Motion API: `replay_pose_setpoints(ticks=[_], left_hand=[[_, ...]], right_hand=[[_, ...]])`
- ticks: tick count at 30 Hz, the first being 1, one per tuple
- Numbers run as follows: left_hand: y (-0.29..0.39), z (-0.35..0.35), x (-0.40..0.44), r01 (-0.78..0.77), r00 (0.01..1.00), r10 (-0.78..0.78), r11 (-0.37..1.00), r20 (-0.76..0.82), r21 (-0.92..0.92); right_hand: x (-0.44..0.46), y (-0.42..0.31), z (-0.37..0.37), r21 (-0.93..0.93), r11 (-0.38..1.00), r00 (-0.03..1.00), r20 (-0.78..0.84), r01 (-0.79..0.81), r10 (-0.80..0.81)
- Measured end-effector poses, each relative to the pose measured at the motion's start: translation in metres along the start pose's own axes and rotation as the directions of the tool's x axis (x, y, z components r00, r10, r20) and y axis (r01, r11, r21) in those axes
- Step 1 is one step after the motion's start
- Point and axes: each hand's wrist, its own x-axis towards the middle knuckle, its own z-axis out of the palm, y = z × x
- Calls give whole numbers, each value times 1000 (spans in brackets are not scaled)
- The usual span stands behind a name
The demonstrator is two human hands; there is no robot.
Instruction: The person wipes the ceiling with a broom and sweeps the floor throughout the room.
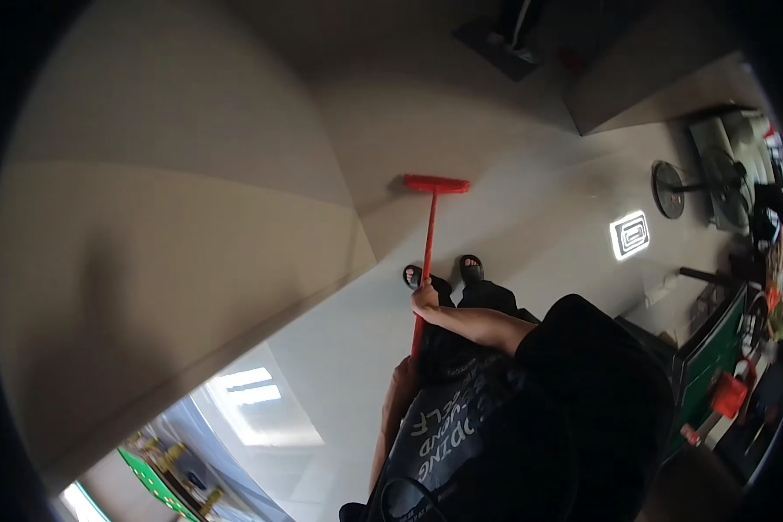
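Observation:
A red broom [430, 228] reaches out ahead of me, its wide red head [437, 184] down on the pale floor near the wall corner. My right hand [425, 299] is closed around the middle of the handle. Higher up the handle, close to my body, my left hand [404, 374] grips it too; some of its fingers are hidden. Below the handle show my feet in black sandals [471, 270], and a dark shirt with pale lettering covers my front.
A beige wall [191, 209] rises on the left, with its corner near the broom head. A wide flat mop [498, 50] lies at the far end. To the right stand a fan [724, 187], a green-topped table [709, 374] and a red container [729, 393]. Light reflects off the floor.

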Motion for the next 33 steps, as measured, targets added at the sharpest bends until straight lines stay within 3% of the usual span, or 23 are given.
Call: replay_pose_setpoints(ticks=[1, 3, 4, 5, 7, 8, 9, 10, 11, 13, 14, 17, 20, 21, 23, 24, 25, 27, 28, 29, 30, 31, 33], left_hand=[[-9, -8, 12, -15, 1000, 15, 1000, 15, 9], [-11, -7, 21, 169, 985, -162, 980, 65, -107], [-26, -4, 30, 104, 993, -104, 995, 51, -1], [-33, -7, 46, 97, 994, -97, 995, 47, 3], [-40, -2, 49, 78, 997, -79, 996, 7, 31], [-31, -4, 49, 92, 996, -92, 996, 20, 24], [-13, -14, 53, 145, 989, -144, 986, 12, -78], [7, -19, 52, 194, 981, -196, 965, 5, -177], [20, -28, 53, 198, 980, -199, 965, 10, -175], [41, -41, 51, 294, 956, -286, 927, 64, -232], [55, -47, 53, 306, 952, -299, 921, 65, -242], [79, -55, 49, 288, 953, -303, 926, -25, -243], [89, -59, 55, 343, 934, -355, 923, -45, -175], [88, -56, 59, 251, 958, -278, 931, -67, -264], [89, -61, 67, 147, 975, -195, 925, -104, -351], [82, -61, 69, 240, 964, -262, 780, 47, -577], [81, -64, 72, 337, 938, -278, 578, 209, -743], [87, -81, 80, 431, 902, -292, 607, 317, -668], [91, -85, 83, 524, 848, -317, 625, 426, -579], [91, -82, 85, 527, 845, -317, 623, 430, -578], [92, -78, 88, 473, 876, -348, 755, 334, -455], [90, -73, 91, 414, 906, -355, 858, 233, -304], [79, -53, 103, 401, 914, -365, 880, 178, -254]], right_hand=[[9, -8, 8, 12, 1000, 1000, -19, -5, 5], [52, 45, 48, 189, 869, 890, 113, -457, 443], [133, 151, 114, 573, 761, 950, 238, -305, 202], [150, 139, 121, 579, 759, 952, 236, -298, 194], [121, 96, 96, 838, 476, 946, 132, -267, 297], [94, 45, 65, 495, 842, 974, 39, -213, 224], [58, -21, 25, 16, 989, 988, -56, -146, 147], [87, 25, 47, -241, 971, 987, -151, 14, -51], [107, 46, 59, -240, 971, 987, -151, 8, -45], [124, 71, 68, 117, 987, 993, -65, 109, -102], [56, -36, 8, 73, 996, 999, -13, -45, 46], [38, -93, -20, -1, 1000, 998, -58, -6, 6], [47, -122, -36, 227, 945, 971, 7, -234, 238], [58, -115, -40, 346, 914, 977, 36, -210, 210], [79, -120, -58, 633, 648, 907, 296, -422, 301], [92, -107, -63, 682, 603, 897, 418, -414, 143], [108, -105, -75, 679, 477, 791, 610, -558, 56], [112, -121, -91, 620, 353, 681, 729, -701, 71], [110, -127, -90, 621, 352, 682, 728, -700, 73], [110, -131, -84, 514, 606, 758, 603, -607, 249], [109, -133, -82, 319, 798, 831, 420, -511, 364], [107, -128, -82, 322, 796, 831, 417, -513, 367], [103, -112, -82, 231, 849, 850, 370, -476, 375]])
